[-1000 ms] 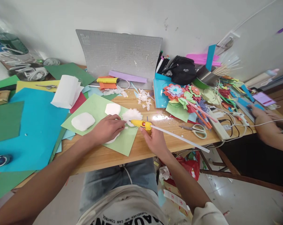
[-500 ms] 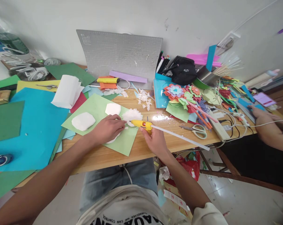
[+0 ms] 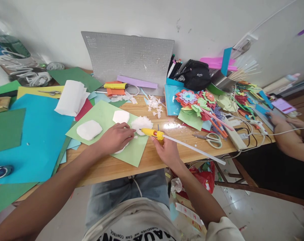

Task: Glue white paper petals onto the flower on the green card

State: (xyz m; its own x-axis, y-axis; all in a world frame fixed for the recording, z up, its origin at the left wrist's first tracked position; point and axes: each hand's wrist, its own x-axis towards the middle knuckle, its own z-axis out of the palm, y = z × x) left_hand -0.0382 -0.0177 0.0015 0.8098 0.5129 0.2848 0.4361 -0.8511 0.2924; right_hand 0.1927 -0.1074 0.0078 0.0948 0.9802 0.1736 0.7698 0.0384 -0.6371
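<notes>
My right hand is closed around a yellow hot glue gun, with a long clear glue stick jutting from its back. The gun's nozzle points left, at the lower edge of a white fringed tissue-paper piece. My left hand has its fingers pinched together at the left edge of that piece; the exact grip is partly hidden. Beneath the hand lies a light green paper sheet. On the sheet rest white paper shapes: a larger one at left, a smaller one behind the hand, another partly covered by it.
A grey cutting mat leans on the wall. Scissors, paper flowers and a power strip lie to the right. Blue card and a white tissue stack are left. A co-worker's hand is far right.
The glue gun has tilted very slightly, its glue stick's end dropping a little. My left hand stays in place, and the view has shifted by a hair.
</notes>
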